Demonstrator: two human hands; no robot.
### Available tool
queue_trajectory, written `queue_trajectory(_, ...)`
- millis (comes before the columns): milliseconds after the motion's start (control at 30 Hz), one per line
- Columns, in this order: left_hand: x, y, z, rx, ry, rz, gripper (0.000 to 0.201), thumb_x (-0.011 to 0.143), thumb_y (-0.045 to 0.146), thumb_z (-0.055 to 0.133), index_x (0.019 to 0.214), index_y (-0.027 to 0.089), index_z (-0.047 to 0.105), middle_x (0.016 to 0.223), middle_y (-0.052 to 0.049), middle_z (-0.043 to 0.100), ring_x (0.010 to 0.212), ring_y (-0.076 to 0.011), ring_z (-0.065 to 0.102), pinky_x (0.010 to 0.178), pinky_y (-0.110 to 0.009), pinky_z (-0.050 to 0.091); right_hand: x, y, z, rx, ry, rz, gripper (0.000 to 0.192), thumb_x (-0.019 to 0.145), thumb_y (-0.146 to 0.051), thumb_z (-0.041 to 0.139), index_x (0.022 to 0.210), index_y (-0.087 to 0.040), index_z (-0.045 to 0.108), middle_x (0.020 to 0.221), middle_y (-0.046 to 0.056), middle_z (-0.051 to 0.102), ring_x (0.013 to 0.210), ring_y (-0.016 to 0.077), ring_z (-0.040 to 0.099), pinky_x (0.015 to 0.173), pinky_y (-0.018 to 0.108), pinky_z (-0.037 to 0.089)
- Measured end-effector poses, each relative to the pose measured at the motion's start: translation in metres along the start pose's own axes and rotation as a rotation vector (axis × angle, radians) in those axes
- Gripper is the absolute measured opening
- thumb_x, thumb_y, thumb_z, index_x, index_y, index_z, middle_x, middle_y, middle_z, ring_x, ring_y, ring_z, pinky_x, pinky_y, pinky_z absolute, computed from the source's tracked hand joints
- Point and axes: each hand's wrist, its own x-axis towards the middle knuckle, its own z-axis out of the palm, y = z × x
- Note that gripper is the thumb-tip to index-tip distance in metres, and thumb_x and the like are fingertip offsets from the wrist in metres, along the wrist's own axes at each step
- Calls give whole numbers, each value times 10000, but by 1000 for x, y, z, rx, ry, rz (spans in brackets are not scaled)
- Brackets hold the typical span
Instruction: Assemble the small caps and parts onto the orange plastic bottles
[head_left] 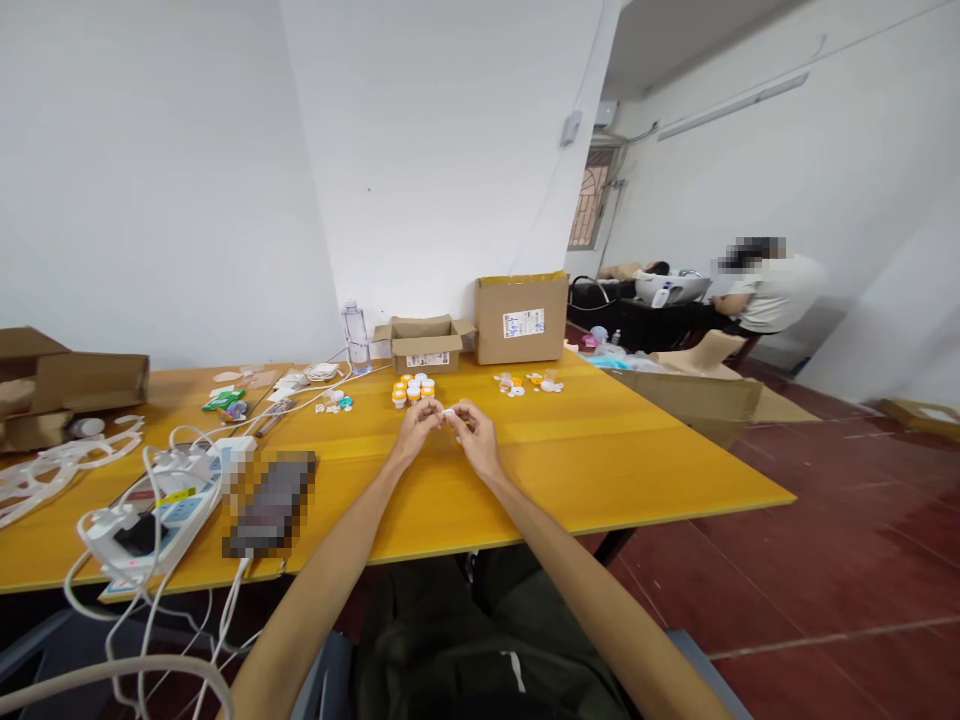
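Note:
My left hand (418, 430) and my right hand (476, 437) meet above the wooden table (585, 470), fingers pinched round a small white piece (448, 414). It is too small and too covered by fingertips for its kind to show. Just beyond my left hand stands a cluster of small orange-and-white capped containers (412, 390). Past my right hand lie loose small parts (516, 384), white, clear and orange. More little white and teal pieces (343, 403) are scattered to the left of the cluster.
At the back stand an open small carton (426, 352), a larger carton (521, 320) and a clear bottle (356, 338). On the left are a phone (271, 503), a power strip (169, 520) with tangled white cables, and an open box (90, 385). A person (780, 285) sits at the far right.

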Motion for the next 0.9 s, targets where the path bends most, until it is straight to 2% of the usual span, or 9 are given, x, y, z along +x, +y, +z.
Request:
queue_trajectory(300,-1,6,3,-10,-2,1,191,695,313,706,646,191,568,580,38,533,594,-123,514,606,-250,429,0,3,0,-15,-5,8,283,799,-509,617,748,-232,629,720,6,641,687,169,607,539,244,458)
queue_trajectory(633,0,4,2,-18,-12,-6,171,698,298,711,648,190,589,579,36,552,599,-126,533,618,-252,449,1,4,0,5,15,33,266,769,-490,617,714,-230,628,687,1,618,659,162,579,531,245,446)
queue_trajectory(900,1,1,1,-19,-6,-47,201,707,336,728,655,185,607,570,31,560,572,-118,523,600,-251,442,2,10,1,44,42,67,361,749,-577,649,729,-217,658,609,-8,592,549,135,495,471,240,410)
